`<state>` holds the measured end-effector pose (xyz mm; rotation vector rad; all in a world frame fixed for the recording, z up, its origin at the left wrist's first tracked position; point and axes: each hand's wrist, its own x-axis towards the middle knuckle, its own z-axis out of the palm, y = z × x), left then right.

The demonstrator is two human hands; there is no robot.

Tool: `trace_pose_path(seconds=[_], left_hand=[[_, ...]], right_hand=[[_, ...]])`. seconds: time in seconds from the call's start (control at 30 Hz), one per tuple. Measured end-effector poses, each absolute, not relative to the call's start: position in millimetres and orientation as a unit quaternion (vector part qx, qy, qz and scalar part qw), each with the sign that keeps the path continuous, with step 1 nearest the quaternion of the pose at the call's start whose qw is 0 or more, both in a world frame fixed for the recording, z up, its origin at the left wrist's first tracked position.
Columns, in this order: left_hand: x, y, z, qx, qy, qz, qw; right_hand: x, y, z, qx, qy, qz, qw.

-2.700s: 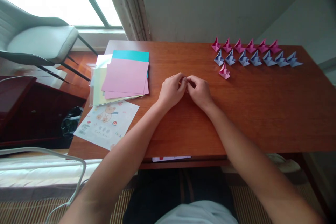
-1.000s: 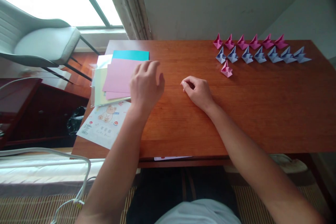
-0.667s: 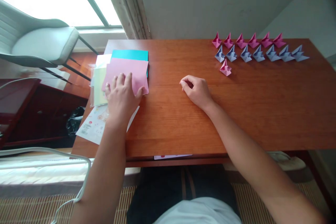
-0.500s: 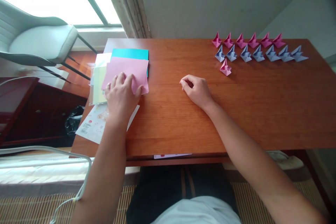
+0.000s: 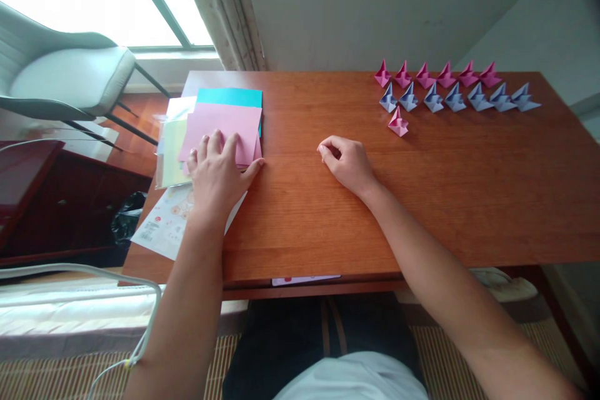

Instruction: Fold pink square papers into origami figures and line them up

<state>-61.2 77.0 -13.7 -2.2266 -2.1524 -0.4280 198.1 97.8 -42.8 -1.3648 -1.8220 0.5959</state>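
Observation:
My left hand [image 5: 217, 170] lies flat with fingers spread on the near edge of a stack of coloured paper sheets [image 5: 225, 122], pink on top and teal at the back. My right hand [image 5: 345, 161] rests on the wooden desk [image 5: 422, 194] near its middle, with fingers curled into a loose pinch; whether anything is inside I cannot make out. A single pink folded paper figure [image 5: 398, 123] stands just beyond the right hand.
At the desk's far right stand a row of pink folded figures [image 5: 434, 75] and a row of blue ones [image 5: 457, 98]. A printed sheet with a bear [image 5: 166, 225] lies under my left wrist. A grey chair [image 5: 70, 78] stands left by the window.
My left hand left my right hand at the desk's middle, swung left and settled flat on the paper stack. The right hand stayed in place, curled.

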Motion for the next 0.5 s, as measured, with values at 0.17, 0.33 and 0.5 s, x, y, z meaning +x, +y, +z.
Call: trace_pose_path(seconds=[0.17, 0.33, 0.5], left_hand=[[-62.9, 78.1, -13.3, -0.715, -0.684, -0.143, -0.004], [-63.1, 79.5, -10.8, -0.705, -0.692, -0.158, 0.000], [-65.5, 82.8, -7.9, -0.664, -0.718, -0.207, 0.003]], right_hand=[[198.2, 97.9, -42.5, -0.534, -0.717, 0.233, 0.383], [198.1, 97.2, -41.3, -0.532, -0.718, 0.233, 0.385], [197.3, 98.2, -42.9, -0.535, -0.718, 0.230, 0.382]])
